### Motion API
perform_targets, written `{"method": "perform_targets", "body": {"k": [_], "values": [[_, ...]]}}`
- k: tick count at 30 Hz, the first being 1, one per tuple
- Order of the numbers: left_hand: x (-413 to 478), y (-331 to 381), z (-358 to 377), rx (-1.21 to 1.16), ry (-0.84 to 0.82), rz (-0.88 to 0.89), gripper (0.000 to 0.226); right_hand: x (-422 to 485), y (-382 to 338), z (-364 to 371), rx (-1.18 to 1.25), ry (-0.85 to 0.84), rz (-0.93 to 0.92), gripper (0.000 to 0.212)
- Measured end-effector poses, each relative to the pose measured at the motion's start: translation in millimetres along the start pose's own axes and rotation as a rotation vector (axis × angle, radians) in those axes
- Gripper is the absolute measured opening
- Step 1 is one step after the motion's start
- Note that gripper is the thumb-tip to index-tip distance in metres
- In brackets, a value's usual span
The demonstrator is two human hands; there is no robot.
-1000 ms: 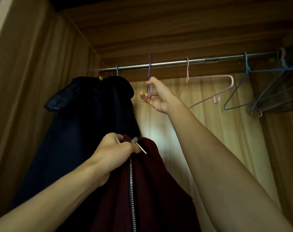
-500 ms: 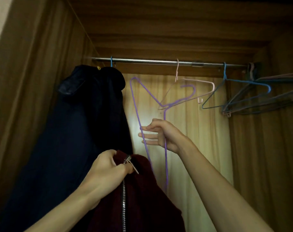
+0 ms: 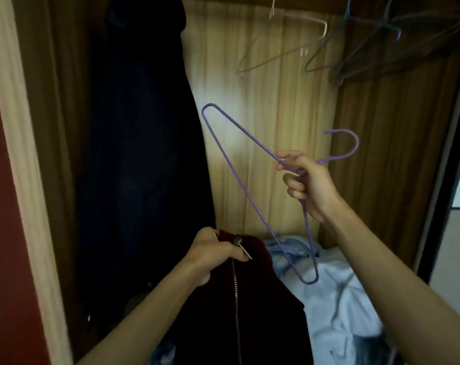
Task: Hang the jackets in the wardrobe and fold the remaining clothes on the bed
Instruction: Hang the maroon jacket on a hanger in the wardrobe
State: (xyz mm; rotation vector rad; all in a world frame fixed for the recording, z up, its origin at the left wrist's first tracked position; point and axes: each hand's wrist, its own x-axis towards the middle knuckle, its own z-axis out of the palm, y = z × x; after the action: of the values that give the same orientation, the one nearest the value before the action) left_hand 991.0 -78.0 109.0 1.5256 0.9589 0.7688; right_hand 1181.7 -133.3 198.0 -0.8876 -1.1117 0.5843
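Nearest the camera, left hand (image 3: 213,250) grips the collar of a maroon jacket (image 3: 252,306) by its zipper top; jacket hangs below the fist. Right hand (image 3: 306,184) closed on the neck of a purple hanger (image 3: 250,175), tilted, hook pointing right. Behind: pale blue cloth (image 3: 336,299) on wardrobe floor, dark jacket (image 3: 144,127) hanging left, empty hangers (image 3: 355,40) overhead.

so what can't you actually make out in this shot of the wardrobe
- Rail: cut off by the top edge of the head view, so what the empty hangers hang from is unseen.
- Empty hangers: motion-blurred, count unclear.
- Dark jacket: in deep shadow, its top cut off.
- Maroon jacket in the left hand: lower part runs off the bottom edge.
- Purple hanger: its neck is hidden inside the right hand.
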Motion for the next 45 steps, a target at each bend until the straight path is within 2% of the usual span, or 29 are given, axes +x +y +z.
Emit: {"method": "perform_targets", "body": {"k": [2,3,4,6,8,11,18,21,23,27,33,36,37,40,42,44,45], "values": [[-1.0,-21.0,8.2,-0.02,-0.09,-0.131,0.082,-28.2,7.5,-18.8,-0.084,-0.008,0.076,0.022],[-1.2,-30.8,12.2,-0.033,-0.14,-0.184,0.087,-41.8,13.3,-28.1,-0.161,-0.004,0.103,0.027],[-2.8,-37.5,16.9,-0.063,-0.191,-0.237,0.07,-55.1,20.8,-37.7,-0.227,-0.002,0.129,0.033],[-6.6,-45.3,24.6,-0.126,-0.297,-0.337,0.015,-79.6,36.7,-58.3,-0.278,0.005,0.186,0.041],[-1.5,-57.4,25.9,-0.17,-0.374,-0.382,0.018,-103.1,50.1,-81.1,-0.232,0.024,0.227,0.044],[3.9,-70.2,29.3,-0.226,-0.364,-0.42,0.011,-139.9,65.9,-118.0,-0.224,0.053,0.293,0.045],[14.0,-40.2,47.8,-0.309,-0.221,-0.374,0.018,-192.6,90.6,-181.5,-0.204,0.048,0.442,0.045],[12.6,-27.8,63.1,-0.21,-0.178,-0.362,0.017,-197.2,89.4,-200.3,-0.165,-0.005,0.458,0.044],[8.9,-29.7,72.1,-0.121,-0.163,-0.379,0.013,-203.0,87.0,-210.7,-0.195,-0.047,0.478,0.049],[7.4,-28.4,80.1,-0.12,-0.088,-0.348,0.009,-223.0,93.0,-211.9,-0.399,-0.043,0.573,0.04],[-10.0,-10.0,117.0,-0.155,-0.072,-0.336,0.017,-217.9,133.0,-164.6,-0.19,-0.035,0.436,0.035],[-27.7,-4.3,141.8,-0.124,-0.09,-0.324,0.028,-212.4,150.2,-132.3,-0.293,0.007,0.366,0.045],[-33.2,-3.8,150.1,-0.122,-0.103,-0.312,0.032,-211.5,155.5,-120.2,-0.32,0.016,0.338,0.041],[-46.3,-2.3,163.0,-0.153,-0.08,-0.294,0.02,-209.0,166.5,-95.0,-0.263,0.093,0.232,0.035],[-58.1,0.5,157.7,-0.18,-0.055,-0.314,0.012,-207.8,161.2,-95.7,-0.18,0.169,0.261,0.032],[-67.8,-1.0,141.8,-0.066,-0.019,-0.303,0.013,-208.5,157.1,-103.3,-0.08,0.251,0.247,0.03],[-71.5,-5.4,131.8,0.082,-0.007,-0.242,0.018,-207.1,154.8,-106.5,-0.056,0.278,0.21,0.028]]}}
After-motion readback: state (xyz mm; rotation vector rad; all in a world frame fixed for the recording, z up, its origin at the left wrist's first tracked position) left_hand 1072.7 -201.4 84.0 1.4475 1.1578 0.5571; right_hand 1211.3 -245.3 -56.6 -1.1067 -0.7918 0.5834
